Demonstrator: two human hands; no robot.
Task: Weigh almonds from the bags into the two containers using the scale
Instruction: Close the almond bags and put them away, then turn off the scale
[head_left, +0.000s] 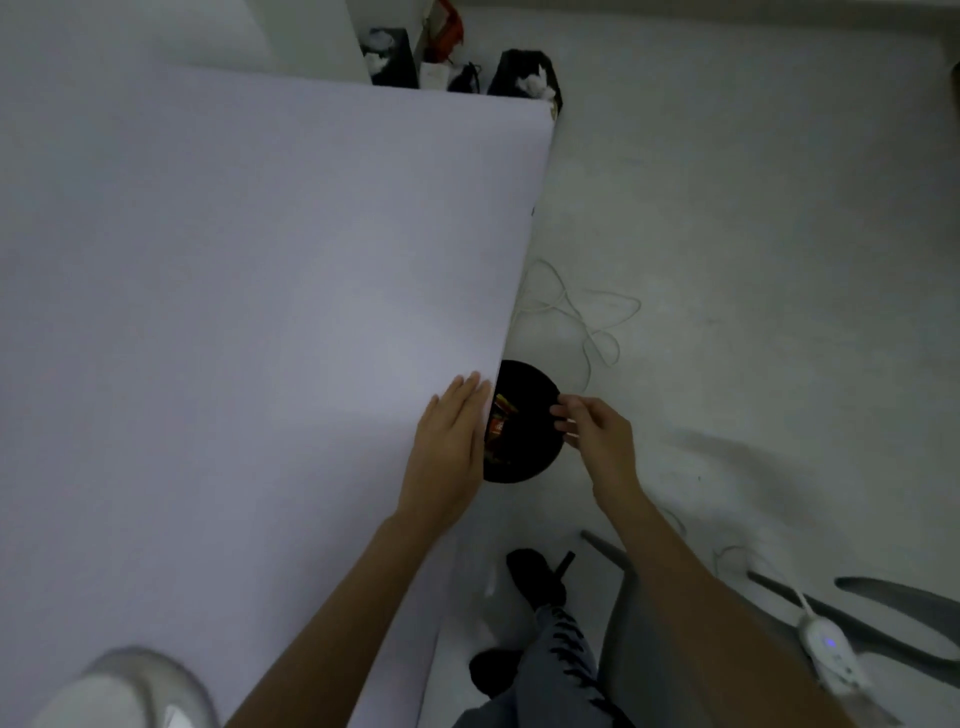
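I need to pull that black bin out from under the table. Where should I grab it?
Probably take the black bin by its right rim, from above on the floor side: the top is open and the table hides its left part.

Matt, smooth pale table (234, 286); dull black bin (524, 379).

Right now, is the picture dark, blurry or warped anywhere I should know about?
Head view: dim grey light with no glare; the table edge bows from the wide lens; the pale round thing at bottom left is out of focus; the bin is nearly black inside; soft shadows lie on the floor beside the right hand.
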